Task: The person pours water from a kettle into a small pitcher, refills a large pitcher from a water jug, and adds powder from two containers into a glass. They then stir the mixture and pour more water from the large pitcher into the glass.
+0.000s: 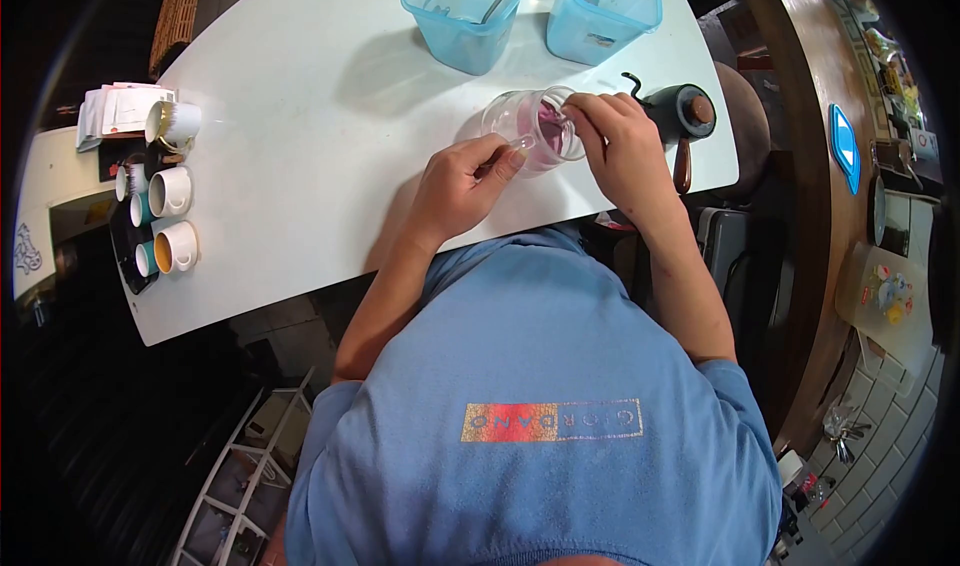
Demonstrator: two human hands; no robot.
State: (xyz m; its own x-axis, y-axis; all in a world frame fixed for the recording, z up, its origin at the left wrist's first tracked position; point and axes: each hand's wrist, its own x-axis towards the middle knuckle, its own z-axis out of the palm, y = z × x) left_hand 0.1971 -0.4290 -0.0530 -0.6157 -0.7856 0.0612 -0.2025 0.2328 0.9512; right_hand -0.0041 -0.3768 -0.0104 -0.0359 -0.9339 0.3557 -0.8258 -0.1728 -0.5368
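A clear glass jug (507, 114) stands near the table's front edge, its round mouth tilted toward me. Something pinkish-purple (550, 131) shows inside it. My left hand (462, 181) is closed on the jug's handle, thumb and fingers pinching it. At the far side of the mouth, my right hand (622, 151) has its fingertips pressed together over the rim. Whatever those fingers hold is hidden. Just right of my right hand sits a black gooseneck kettle (663, 109) with a wooden lid knob and a wooden handle.
Two light-blue plastic tubs (462, 36) stand farther back on the white table (280, 166), one with a metal utensil leaning in it. Several cups (172, 191) are grouped at the left edge, beside a stack of packets (130, 108). A wooden ledge (830, 286) runs along the right.
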